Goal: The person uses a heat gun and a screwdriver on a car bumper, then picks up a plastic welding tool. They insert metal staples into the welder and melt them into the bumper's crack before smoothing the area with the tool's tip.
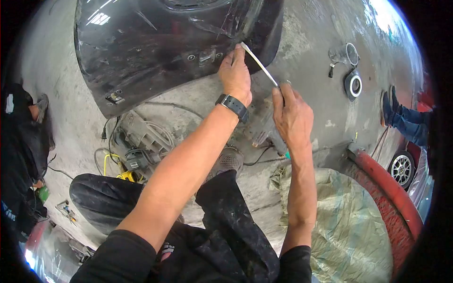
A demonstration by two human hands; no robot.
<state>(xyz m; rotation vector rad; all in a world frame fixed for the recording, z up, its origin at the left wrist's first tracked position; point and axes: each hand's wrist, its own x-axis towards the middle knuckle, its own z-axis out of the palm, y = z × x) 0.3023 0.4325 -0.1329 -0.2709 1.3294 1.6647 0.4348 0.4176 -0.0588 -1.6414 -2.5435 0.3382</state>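
On my feed, right hand [293, 115] grips the rod [261, 65] (butt hidden); left hand [235, 78], curled by its tip, likely steadies it against the panel [137, 56].

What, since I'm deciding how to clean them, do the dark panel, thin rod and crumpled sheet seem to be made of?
The dark panel looks like glossy painted metal: it shows reflections and scratches. The thin rod is probably polished steel, being silvery and bright. The crumpled sheet may be woven plastic, slightly shiny with stiff creases.
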